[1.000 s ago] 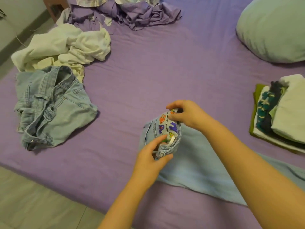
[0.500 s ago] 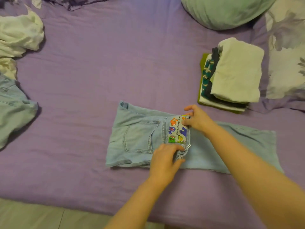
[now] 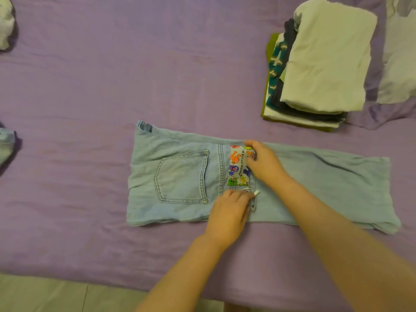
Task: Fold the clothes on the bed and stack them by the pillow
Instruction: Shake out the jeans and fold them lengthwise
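Light blue jeans (image 3: 180,174) lie flat across the purple bed (image 3: 112,75), back pocket up, legs running to the right. The waistband (image 3: 237,167) is turned over and shows a lining printed with colourful cartoon figures. My left hand (image 3: 227,215) grips the near end of that waistband, fingers curled on the denim. My right hand (image 3: 263,163) pinches its far end at the lining. A stack of folded clothes (image 3: 324,64), cream on top, sits at the upper right beside a patterned pillow (image 3: 400,64).
Unfolded clothes poke in at the left edge: a white piece (image 3: 4,25) at the top and a denim piece (image 3: 5,143) lower down. The bed's near edge meets the tiled floor (image 3: 45,293) along the bottom.
The jeans went from a bunched waistband held above the bed to lying spread flat. My view swung right, so the folded stack sits closer and the loose pile has left the frame.
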